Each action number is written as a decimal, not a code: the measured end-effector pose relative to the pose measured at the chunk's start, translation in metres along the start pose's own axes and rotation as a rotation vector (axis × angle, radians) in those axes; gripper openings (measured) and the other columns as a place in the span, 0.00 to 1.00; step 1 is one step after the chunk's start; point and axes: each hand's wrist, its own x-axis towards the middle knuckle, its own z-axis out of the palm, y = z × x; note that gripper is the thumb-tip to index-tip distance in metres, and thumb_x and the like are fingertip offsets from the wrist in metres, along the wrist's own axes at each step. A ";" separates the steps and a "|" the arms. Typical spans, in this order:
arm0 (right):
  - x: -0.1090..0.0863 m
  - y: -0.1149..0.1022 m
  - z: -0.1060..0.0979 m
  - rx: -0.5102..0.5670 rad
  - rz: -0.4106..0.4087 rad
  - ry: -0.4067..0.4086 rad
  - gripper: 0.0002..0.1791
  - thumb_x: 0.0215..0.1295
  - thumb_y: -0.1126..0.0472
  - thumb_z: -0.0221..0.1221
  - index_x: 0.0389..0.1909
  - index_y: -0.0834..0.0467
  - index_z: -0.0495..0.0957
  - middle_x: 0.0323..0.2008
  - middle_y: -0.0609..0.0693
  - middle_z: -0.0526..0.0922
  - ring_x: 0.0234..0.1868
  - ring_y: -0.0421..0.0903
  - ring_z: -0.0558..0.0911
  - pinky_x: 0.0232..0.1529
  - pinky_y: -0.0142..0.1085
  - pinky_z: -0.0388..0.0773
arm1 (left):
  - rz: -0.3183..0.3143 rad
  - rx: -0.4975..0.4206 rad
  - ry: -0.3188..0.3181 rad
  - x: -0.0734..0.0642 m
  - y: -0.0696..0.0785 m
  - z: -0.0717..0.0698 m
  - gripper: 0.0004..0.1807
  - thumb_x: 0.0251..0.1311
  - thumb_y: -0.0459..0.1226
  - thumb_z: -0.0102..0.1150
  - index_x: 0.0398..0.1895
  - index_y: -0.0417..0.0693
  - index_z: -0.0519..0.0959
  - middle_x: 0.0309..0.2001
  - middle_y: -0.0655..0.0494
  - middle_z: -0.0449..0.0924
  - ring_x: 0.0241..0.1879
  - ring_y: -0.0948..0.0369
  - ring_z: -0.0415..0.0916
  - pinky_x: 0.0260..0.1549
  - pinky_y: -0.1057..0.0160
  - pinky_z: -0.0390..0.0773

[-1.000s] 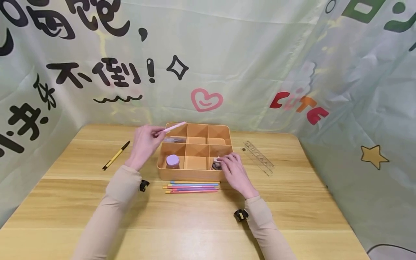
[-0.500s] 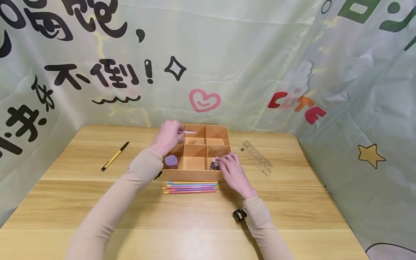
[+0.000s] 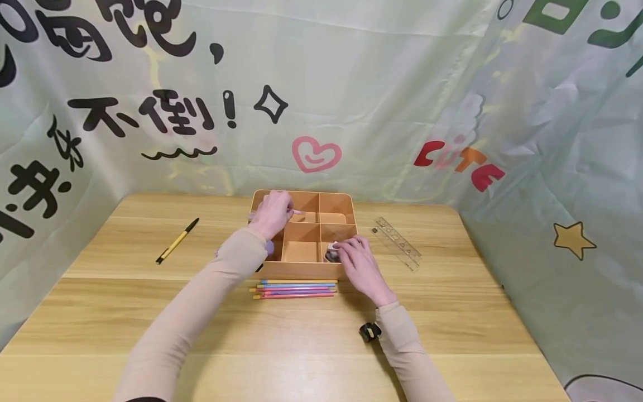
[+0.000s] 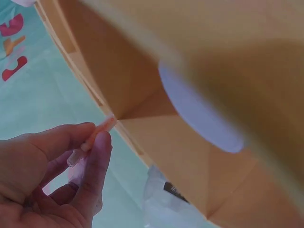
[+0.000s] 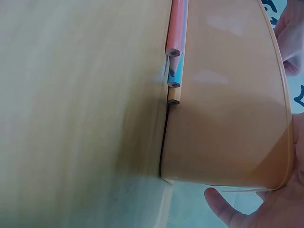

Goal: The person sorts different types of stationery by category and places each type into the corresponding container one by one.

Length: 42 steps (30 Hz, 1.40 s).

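Observation:
My left hand is over the back left of an orange box with compartments. Between thumb and fingertips it pinches a slim pink pen; its tip shows over the back middle compartment in the head view. The forearm partly hides a purple-lidded jar in the front left compartment. My right hand grips the box's front right corner, with fingers on both sides of the wall. Its fingertips are close to a small dark-and-white thing in that compartment; whether they touch it is unclear.
Several colored pencils lie along the box's front wall. A yellow-and-black pen lies on the table at the left, a clear ruler at the right. Behind the table hangs a printed cloth.
My left hand has moved right and down with the pink pen, from the box's left edge to over its back compartments. The right hand has stayed at the corner.

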 end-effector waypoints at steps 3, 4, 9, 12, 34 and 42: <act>-0.001 -0.001 -0.001 0.004 0.003 -0.005 0.14 0.75 0.64 0.51 0.48 0.64 0.84 0.48 0.58 0.85 0.60 0.56 0.72 0.66 0.53 0.70 | -0.005 0.006 -0.008 0.002 -0.001 0.003 0.06 0.62 0.29 0.61 0.29 0.40 0.85 0.36 0.45 0.87 0.37 0.47 0.83 0.36 0.50 0.84; -0.001 0.000 0.000 0.003 0.003 -0.007 0.14 0.75 0.64 0.51 0.48 0.65 0.84 0.48 0.58 0.85 0.60 0.57 0.72 0.66 0.53 0.70 | 0.011 0.006 -0.001 0.009 -0.012 0.014 0.06 0.62 0.30 0.61 0.28 0.41 0.85 0.35 0.46 0.87 0.37 0.48 0.83 0.35 0.51 0.84; -0.001 -0.001 -0.001 0.017 0.007 -0.006 0.14 0.75 0.64 0.51 0.49 0.65 0.84 0.48 0.58 0.85 0.60 0.57 0.72 0.65 0.53 0.70 | 0.032 0.021 0.009 0.008 -0.015 0.018 0.06 0.62 0.30 0.62 0.27 0.40 0.83 0.33 0.45 0.85 0.35 0.47 0.83 0.33 0.51 0.83; -0.001 -0.001 -0.001 0.026 0.009 -0.003 0.14 0.75 0.64 0.51 0.50 0.65 0.83 0.47 0.58 0.85 0.60 0.56 0.72 0.64 0.53 0.71 | 0.017 0.039 0.002 0.000 -0.005 0.009 0.05 0.62 0.29 0.62 0.28 0.38 0.83 0.34 0.43 0.85 0.36 0.46 0.83 0.34 0.50 0.84; -0.001 -0.001 -0.001 0.001 0.000 -0.001 0.14 0.74 0.65 0.52 0.47 0.65 0.84 0.48 0.58 0.85 0.60 0.57 0.72 0.66 0.53 0.70 | 0.008 0.056 0.019 -0.007 -0.007 0.010 0.14 0.65 0.35 0.62 0.20 0.41 0.76 0.27 0.46 0.79 0.26 0.51 0.76 0.24 0.55 0.76; 0.000 -0.002 -0.001 0.000 -0.001 -0.001 0.14 0.75 0.65 0.51 0.47 0.65 0.84 0.47 0.58 0.85 0.60 0.56 0.72 0.65 0.53 0.70 | 0.009 -0.153 0.079 -0.014 -0.021 -0.005 0.12 0.65 0.35 0.58 0.29 0.42 0.89 0.30 0.49 0.88 0.30 0.54 0.77 0.32 0.60 0.74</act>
